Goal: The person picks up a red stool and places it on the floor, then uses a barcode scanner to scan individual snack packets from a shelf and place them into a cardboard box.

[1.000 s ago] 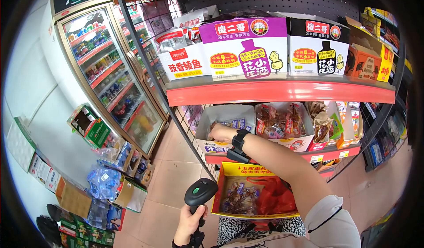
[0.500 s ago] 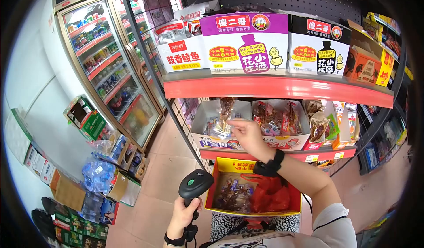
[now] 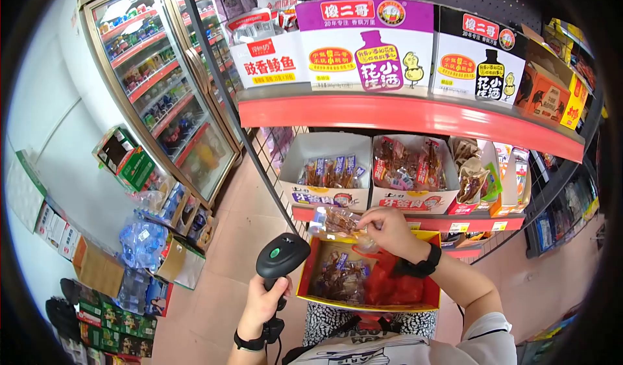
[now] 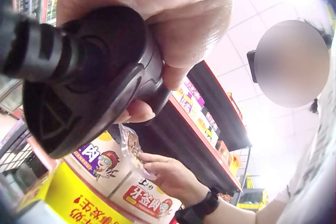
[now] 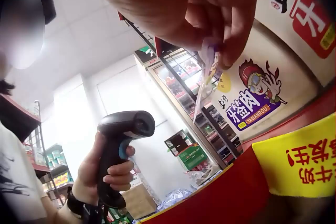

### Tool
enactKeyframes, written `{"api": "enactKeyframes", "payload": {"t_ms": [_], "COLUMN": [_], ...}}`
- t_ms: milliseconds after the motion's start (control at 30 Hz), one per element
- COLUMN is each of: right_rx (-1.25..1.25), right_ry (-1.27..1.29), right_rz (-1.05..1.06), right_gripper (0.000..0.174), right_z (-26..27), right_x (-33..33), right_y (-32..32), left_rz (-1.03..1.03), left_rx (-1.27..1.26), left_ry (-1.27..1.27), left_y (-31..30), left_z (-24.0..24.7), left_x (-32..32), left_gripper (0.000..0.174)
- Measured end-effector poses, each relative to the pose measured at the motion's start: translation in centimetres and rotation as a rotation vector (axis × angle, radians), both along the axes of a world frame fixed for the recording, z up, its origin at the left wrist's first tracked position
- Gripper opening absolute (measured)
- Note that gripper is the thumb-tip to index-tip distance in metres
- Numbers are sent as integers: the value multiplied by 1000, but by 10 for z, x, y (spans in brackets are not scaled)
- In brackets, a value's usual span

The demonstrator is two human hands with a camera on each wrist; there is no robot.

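Store layout, seen from the head: on our left we find the fridge [image 3: 152,73], with bottles [image 3: 141,241] on the floor before it. Ahead of us, cartons [image 3: 366,53] stand side by side on the upper shelf [image 3: 389,113]; beneath, boxes [image 3: 415,201] line the lower shelf [image 3: 480,222]. Nearer us lies the tray [image 3: 363,306], holding sachets [image 3: 341,277] at left and a bag [image 3: 396,284] at right. We note the scanner [image 3: 282,256] left of the tray.
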State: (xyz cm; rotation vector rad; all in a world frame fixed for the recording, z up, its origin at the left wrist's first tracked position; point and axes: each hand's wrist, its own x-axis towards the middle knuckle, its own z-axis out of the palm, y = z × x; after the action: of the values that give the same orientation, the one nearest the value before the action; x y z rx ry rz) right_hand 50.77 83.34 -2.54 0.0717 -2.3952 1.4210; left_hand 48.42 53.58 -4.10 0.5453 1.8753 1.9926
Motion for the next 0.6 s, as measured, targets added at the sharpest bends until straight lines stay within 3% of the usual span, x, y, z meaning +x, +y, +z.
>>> {"api": "enactKeyframes", "payload": {"t_ms": [367,600], "right_rx": [133,395], "right_ry": [144,232], "right_rz": [-50,45], "right_gripper": [19,23], "right_z": [-28,-24], "right_x": [13,22], "right_y": [-9,-21], "left_rz": [-18,11], "left_rx": [18,57], "left_ry": [-90,-128], "left_y": [12,20], "left_z": [3,14], "left_x": [3,4], "left_gripper": [37,43]}}
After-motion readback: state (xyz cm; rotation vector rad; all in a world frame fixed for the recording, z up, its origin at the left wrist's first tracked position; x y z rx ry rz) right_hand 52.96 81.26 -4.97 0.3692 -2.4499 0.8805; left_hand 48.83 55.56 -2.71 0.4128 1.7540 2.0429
